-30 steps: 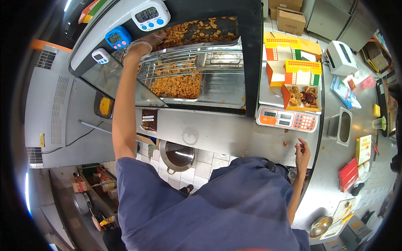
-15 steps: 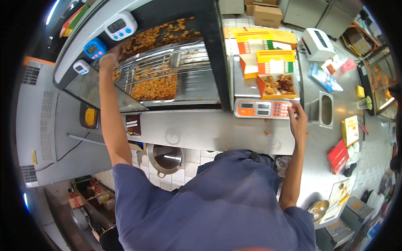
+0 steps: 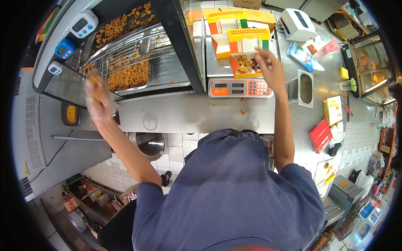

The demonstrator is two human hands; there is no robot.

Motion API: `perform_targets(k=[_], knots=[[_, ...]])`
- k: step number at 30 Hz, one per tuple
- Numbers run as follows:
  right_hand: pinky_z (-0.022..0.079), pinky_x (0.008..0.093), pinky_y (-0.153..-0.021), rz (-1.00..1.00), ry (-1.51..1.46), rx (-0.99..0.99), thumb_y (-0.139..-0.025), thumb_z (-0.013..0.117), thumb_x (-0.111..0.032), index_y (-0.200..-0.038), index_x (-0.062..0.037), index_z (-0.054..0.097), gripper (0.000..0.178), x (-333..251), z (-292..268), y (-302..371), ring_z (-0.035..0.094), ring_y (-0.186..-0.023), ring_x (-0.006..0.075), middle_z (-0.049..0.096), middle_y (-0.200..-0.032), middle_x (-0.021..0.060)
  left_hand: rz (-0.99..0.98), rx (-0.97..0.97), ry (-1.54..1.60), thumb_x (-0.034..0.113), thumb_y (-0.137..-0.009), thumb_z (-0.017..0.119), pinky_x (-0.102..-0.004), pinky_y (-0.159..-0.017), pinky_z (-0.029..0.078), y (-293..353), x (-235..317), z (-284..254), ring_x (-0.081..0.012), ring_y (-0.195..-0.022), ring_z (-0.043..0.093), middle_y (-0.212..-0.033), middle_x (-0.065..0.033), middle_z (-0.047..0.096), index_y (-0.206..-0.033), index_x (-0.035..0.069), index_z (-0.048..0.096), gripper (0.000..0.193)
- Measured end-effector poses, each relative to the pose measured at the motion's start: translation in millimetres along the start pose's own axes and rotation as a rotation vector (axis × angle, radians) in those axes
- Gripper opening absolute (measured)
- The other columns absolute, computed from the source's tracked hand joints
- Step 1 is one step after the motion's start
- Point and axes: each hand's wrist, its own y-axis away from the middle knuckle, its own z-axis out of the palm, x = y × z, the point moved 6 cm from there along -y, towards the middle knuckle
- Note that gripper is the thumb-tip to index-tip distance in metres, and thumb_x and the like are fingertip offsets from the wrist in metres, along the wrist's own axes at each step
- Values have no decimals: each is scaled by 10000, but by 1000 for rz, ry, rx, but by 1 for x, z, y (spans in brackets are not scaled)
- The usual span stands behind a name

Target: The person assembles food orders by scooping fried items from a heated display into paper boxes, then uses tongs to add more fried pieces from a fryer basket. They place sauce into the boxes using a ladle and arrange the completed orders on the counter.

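Observation:
My left hand [image 3: 99,100], in a clear plastic glove and smeared by motion, is closed around fried chicken pieces [image 3: 97,85] just outside the warming cabinet. Inside the cabinet, more fried pieces [image 3: 127,75] fill a metal tray beneath a wire rack. My right hand [image 3: 268,69] is over the right side of an open yellow and orange cardboard box [image 3: 249,76], its fingers curled together. Whatever they pinch, if anything, is hidden. Fried pieces [image 3: 243,65] lie in the box, which stands on an orange and white weighing scale [image 3: 240,88]. A second open box [image 3: 222,50] is behind it.
Timers [image 3: 65,49] are stuck on the cabinet frame [image 3: 39,79]. Right of the scale are a white printer-like machine [image 3: 298,24], a blue packet [image 3: 302,56] and a sunken metal container [image 3: 306,88]. Crumbs [image 3: 243,112] lie on the steel counter [image 3: 188,111]. Below left is a large pot [image 3: 150,144].
My left hand has come out of the cabinet, toward me, with fried chicken pieces. My right hand has moved from the scale's keys up to the box. The whole view has shifted.

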Motion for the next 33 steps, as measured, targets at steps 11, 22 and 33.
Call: perform_targets(k=[11,22,33], knots=[[496,253,-747,385,-350,-75,-1031,693,-203,-1322,-63,714,324,107,-4,152,607,-860,83,717,-991,16,-241,186,58,229,-1022,716,-212,-424,390,-48,-277,242,-80,-531,535,-826,-21,645,-1145,139,601,191],[411,212,-640,559,-425,149,-1109,564,-300,-1305,-60,708,342,156,-72,203,613,-833,77,717,-986,25,-434,18,-825,227,-938,744,-367,-656,566,-139,-410,228,-233,-805,736,-999,-119,773,-1235,166,712,305],[412,212,-650,507,-423,100,-1095,601,-305,-1298,-70,712,330,167,-76,181,607,-844,69,713,-979,8,-157,-282,-1488,238,-1005,595,-485,-972,556,-118,-388,239,-418,-1181,671,-1310,-184,702,-1310,154,684,328]])
